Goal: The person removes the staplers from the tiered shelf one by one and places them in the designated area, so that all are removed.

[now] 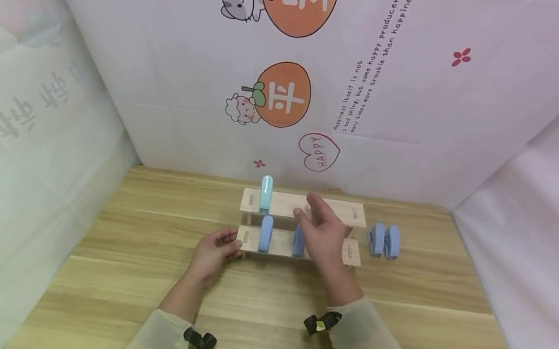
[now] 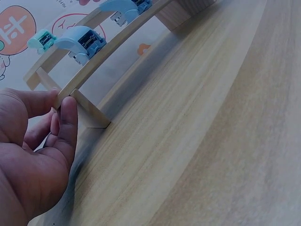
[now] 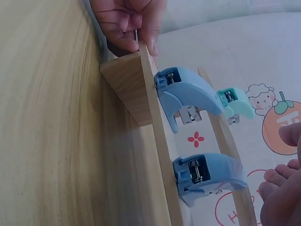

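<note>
My left hand [image 1: 209, 255] pinches the left end of the lower tier of a two-tier wooden stand [image 1: 279, 249] between thumb and fingers; the grip also shows in the left wrist view. Two blue staplers [image 1: 265, 234] [image 3: 207, 175] stand apart on that tier. A mint-green stapler [image 1: 266, 195] stands near the left of the upper tier. Over the right half of the stand, my right hand [image 1: 325, 236] has its fingers extended and holds nothing. In the head view it partly covers the second blue stapler.
Two more blue staplers [image 1: 377, 240] [image 1: 392, 242] stand side by side on the wooden table [image 1: 412, 325], to the right of the stand. A printed white cloth [image 1: 387, 169] hangs behind the table, with plain cloth at both sides.
</note>
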A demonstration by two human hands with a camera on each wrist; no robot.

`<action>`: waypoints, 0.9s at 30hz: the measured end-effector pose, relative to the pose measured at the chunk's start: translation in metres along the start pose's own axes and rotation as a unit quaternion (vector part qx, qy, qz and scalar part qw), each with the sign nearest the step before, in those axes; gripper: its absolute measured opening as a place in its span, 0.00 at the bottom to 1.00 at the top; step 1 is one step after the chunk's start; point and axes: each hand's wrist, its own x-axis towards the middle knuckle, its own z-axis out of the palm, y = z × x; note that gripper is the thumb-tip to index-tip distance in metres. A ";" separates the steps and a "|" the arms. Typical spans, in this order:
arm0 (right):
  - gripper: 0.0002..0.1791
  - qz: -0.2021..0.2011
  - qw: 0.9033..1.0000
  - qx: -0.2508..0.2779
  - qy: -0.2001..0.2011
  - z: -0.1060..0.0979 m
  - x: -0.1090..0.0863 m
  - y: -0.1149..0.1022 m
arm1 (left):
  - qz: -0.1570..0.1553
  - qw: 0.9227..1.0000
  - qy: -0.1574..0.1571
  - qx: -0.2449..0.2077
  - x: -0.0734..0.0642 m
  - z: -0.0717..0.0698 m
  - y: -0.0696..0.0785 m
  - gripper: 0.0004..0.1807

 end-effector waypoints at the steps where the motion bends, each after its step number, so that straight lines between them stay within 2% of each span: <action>1: 0.29 0.000 1.000 -0.001 -0.002 0.000 0.000 0.000 | 0.000 1.000 0.001 0.001 0.000 0.000 0.000 0.25; 10: 0.29 0.022 1.000 -0.009 -0.007 0.007 0.002 -0.004 | 0.003 1.000 0.002 0.000 0.001 0.000 0.000 0.25; 18: 0.29 0.013 1.000 0.010 -0.008 0.017 0.000 -0.006 | 0.005 1.000 0.000 -0.006 -0.001 0.001 0.001 0.25; 27: 0.30 0.017 1.000 -0.006 -0.019 0.026 -0.001 -0.007 | 0.004 1.000 0.002 -0.004 -0.003 0.001 0.002 0.25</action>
